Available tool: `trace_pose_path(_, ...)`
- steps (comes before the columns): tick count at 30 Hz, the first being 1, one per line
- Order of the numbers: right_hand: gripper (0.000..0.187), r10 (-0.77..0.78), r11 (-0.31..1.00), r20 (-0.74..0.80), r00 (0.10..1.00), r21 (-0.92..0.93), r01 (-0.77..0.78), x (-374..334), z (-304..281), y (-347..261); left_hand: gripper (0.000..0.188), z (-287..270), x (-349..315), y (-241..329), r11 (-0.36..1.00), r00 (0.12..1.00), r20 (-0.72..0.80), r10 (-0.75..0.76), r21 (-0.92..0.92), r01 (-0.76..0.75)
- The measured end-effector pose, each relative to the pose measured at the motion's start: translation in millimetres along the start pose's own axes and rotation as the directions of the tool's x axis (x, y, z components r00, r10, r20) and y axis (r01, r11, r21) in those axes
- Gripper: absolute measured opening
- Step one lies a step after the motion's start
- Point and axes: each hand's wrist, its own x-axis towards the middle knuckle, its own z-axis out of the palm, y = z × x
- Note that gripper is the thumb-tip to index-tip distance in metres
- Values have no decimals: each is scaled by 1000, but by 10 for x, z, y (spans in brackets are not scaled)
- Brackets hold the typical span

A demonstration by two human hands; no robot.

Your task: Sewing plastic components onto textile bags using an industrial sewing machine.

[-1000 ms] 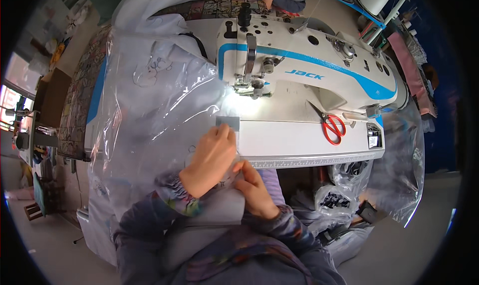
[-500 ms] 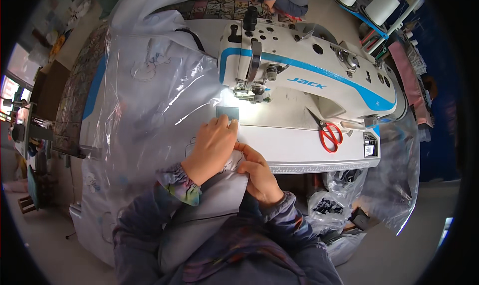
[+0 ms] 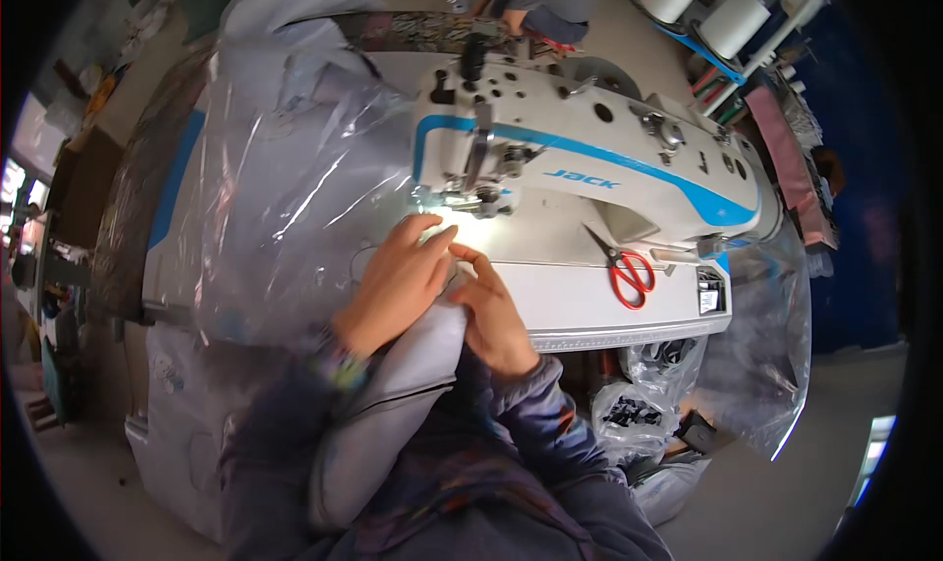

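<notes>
Two hands, left hand [image 3: 398, 281] and right hand [image 3: 494, 317], work close together at the grey cloth [image 3: 420, 350], before the sewing machine [image 3: 589, 160]; whether either grip is clamped, I cannot tell. Red scissors [image 3: 617, 257] lie rightward on the counter [image 3: 550, 301].

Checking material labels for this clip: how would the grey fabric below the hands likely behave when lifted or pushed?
The grey fabric is probably floppy, since it sags in a rounded curve. Pushed, it would likely bunch, given its soft folds. It may be less slippery than the clear plastic at left, as it shows less glare.
</notes>
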Motion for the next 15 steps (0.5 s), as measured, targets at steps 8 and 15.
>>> trace_pose_path(8, 63, 307, 910, 107, 946, -323, -259, -1282, -241, 670, 24, -633, -2750, -759, 374, 404, 223, -887, -162, 913)
trace_pose_path(15, 53, 469, 881, 190, 862, -31, -473, -1169, 247, 1057, 31, -384, -3160, -1943, 859, 885, 65, -462, 282, 427)
